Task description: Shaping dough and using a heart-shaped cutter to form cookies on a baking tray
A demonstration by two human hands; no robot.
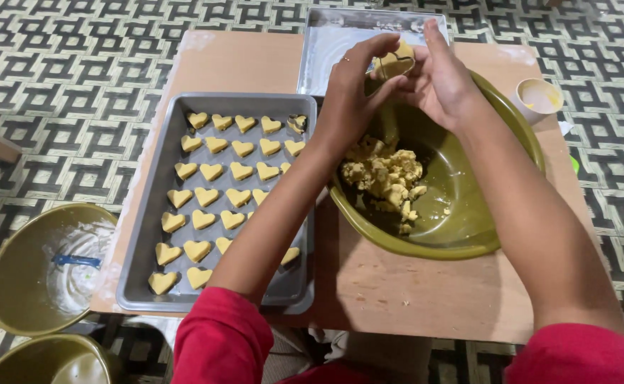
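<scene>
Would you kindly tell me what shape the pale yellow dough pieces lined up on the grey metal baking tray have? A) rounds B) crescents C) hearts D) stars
C: the pale yellow dough pieces lying in rows on the grey metal baking tray each have two rounded lobes and a point, so they are hearts.

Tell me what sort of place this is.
Likely a home baking spot: a low wooden table on a patterned tiled floor, a metal tray of heart-shaped cookies, and both hands shaping dough above a green bowl.
</scene>
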